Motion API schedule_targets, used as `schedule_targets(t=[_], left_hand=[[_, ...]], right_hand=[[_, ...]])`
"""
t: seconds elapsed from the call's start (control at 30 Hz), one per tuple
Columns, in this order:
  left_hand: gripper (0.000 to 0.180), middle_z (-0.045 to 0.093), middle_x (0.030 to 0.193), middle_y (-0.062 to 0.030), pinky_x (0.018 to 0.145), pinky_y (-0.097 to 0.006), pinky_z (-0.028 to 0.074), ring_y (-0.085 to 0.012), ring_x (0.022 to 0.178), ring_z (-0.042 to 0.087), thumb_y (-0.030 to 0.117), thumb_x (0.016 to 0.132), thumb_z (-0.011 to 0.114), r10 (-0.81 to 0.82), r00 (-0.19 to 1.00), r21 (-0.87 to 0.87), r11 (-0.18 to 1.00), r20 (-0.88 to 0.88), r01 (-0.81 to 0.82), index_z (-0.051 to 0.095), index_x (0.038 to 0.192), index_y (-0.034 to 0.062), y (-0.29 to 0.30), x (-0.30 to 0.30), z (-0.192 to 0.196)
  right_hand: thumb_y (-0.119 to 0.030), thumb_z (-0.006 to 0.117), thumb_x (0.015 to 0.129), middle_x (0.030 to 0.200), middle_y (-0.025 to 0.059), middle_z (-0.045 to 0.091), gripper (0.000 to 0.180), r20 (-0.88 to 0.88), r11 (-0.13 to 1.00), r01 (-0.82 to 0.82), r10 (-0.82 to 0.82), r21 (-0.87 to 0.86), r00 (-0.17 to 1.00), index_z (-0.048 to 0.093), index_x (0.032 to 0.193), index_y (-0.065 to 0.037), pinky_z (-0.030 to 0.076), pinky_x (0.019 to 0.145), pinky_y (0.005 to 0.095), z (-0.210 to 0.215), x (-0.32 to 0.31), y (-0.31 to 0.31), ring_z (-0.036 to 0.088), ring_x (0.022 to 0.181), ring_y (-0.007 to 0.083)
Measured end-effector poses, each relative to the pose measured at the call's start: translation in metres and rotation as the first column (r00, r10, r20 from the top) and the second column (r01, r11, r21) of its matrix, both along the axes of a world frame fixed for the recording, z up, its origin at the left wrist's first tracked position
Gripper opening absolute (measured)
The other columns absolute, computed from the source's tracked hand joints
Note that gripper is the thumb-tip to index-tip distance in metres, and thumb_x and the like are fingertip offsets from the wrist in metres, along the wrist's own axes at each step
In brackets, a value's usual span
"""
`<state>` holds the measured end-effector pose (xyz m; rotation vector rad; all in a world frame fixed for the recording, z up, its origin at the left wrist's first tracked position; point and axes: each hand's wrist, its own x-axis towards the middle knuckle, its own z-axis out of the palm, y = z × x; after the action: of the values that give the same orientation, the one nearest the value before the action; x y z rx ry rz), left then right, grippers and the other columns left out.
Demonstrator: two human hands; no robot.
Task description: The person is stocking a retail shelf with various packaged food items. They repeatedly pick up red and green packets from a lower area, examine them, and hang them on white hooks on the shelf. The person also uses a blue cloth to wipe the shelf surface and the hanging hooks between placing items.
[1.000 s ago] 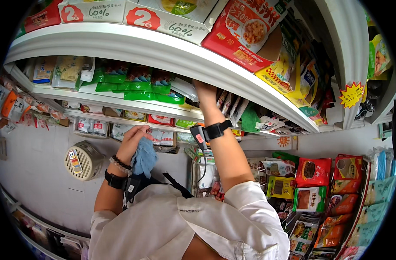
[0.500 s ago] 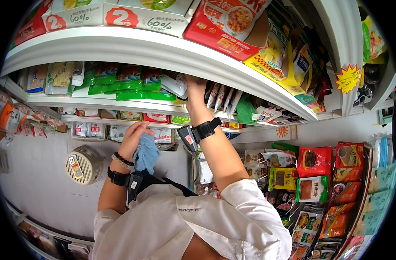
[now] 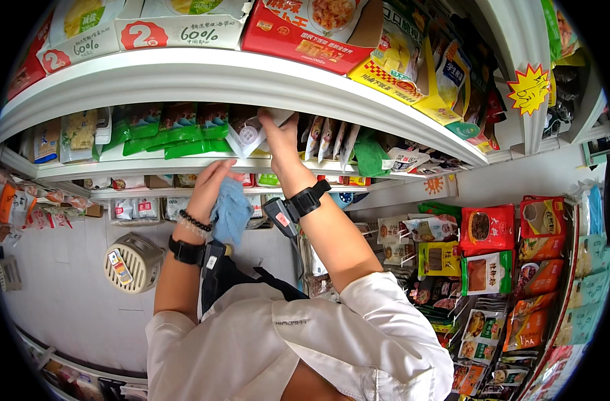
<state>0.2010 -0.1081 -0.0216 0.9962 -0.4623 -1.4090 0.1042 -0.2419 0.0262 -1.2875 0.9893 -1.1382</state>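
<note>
My right hand (image 3: 279, 134) reaches onto the middle shelf and grips a whitish plastic packet (image 3: 249, 136) with a round label; part of it is behind my fingers. Below the front edge of that shelf is my left hand (image 3: 211, 190), its fingertips near the edge. A light blue cloth (image 3: 230, 212) hangs from this hand, held at the palm. Left of the whitish packet lie several green packets (image 3: 178, 127), and on the other side of my right hand several slim packets (image 3: 328, 139) stand upright.
The upper shelf edge (image 3: 205, 70) curves above my hands, with a red carton (image 3: 305, 40) and other boxes on it. A beige slatted stool (image 3: 132, 264) stands on the floor at the left. Hanging bags (image 3: 487, 230) fill a rack on the right.
My right hand has drawn the whitish packet toward the shelf front and a little left. My left hand has risen toward the shelf edge, still with the cloth.
</note>
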Motion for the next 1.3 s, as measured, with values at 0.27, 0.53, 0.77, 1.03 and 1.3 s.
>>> schedule_targets(t=[0.27,0.53,0.77,1.03,1.3], left_hand=[[0.022,0.059,0.072,-0.0028,0.06,-0.02,0.042,-0.0085,0.067,0.053,0.02,0.087,0.054,0.192,0.976,-0.068,0.98,0.102,-0.185,0.059,0.075,0.0027,-0.049,-0.012,0.01],[0.019,0.058,0.068,-0.0011,0.058,-0.022,0.039,-0.009,0.062,0.05,0.015,0.082,0.06,0.426,0.904,0.052,0.904,-0.034,-0.424,0.062,0.071,0.0005,-0.088,-0.005,-0.006],[0.018,0.058,0.074,-0.0044,0.057,-0.022,0.043,-0.0105,0.064,0.053,0.02,0.083,0.059,0.354,0.933,0.044,0.935,-0.07,-0.352,0.057,0.08,0.0026,-0.051,-0.001,-0.006],[0.017,0.055,0.07,-0.0015,0.063,-0.026,0.043,-0.0109,0.067,0.052,0.015,0.085,0.049,0.282,0.957,0.073,0.958,-0.062,-0.278,0.055,0.072,0.0054,-0.024,-0.022,-0.025],[0.025,0.049,0.08,-0.0049,0.067,-0.029,0.043,-0.0161,0.074,0.049,0.029,0.087,0.05,-0.104,0.955,0.052,0.994,0.277,0.094,0.049,0.083,0.0045,0.016,-0.034,-0.089]], right_hand=[[-0.01,0.069,0.073,0.113,0.0132,0.05,0.059,-0.033,0.989,0.129,-0.131,-0.067,0.991,0.037,0.122,0.002,0.04,0.086,0.03,-0.015,0.006,-0.016,0.049,0.101,0.0221],[-0.026,0.051,0.083,0.112,0.019,0.055,0.037,-0.599,0.973,0.069,-0.19,-0.218,0.778,0.053,0.112,-0.004,0.041,0.088,0.0376,-0.033,0.024,-0.051,0.052,0.105,0.0336],[-0.019,0.06,0.081,0.118,0.0112,0.051,0.046,-0.318,0.99,0.035,-0.078,-0.139,0.945,0.045,0.12,-0.001,0.037,0.09,0.0295,-0.026,0.022,-0.037,0.048,0.107,0.0219],[-0.022,0.064,0.076,0.108,0.0128,0.048,0.051,-0.267,0.819,0.158,-0.353,-0.551,0.897,0.043,0.113,0.005,0.042,0.082,0.0312,-0.026,-0.019,0.006,0.05,0.094,0.0186],[-0.03,0.05,0.09,0.064,0.0062,0.055,0.036,-0.367,0.616,-0.787,0.736,0.016,0.569,0.053,0.07,-0.001,0.043,0.056,0.029,0.053,-0.247,0.15,0.052,0.062,0.0134]])
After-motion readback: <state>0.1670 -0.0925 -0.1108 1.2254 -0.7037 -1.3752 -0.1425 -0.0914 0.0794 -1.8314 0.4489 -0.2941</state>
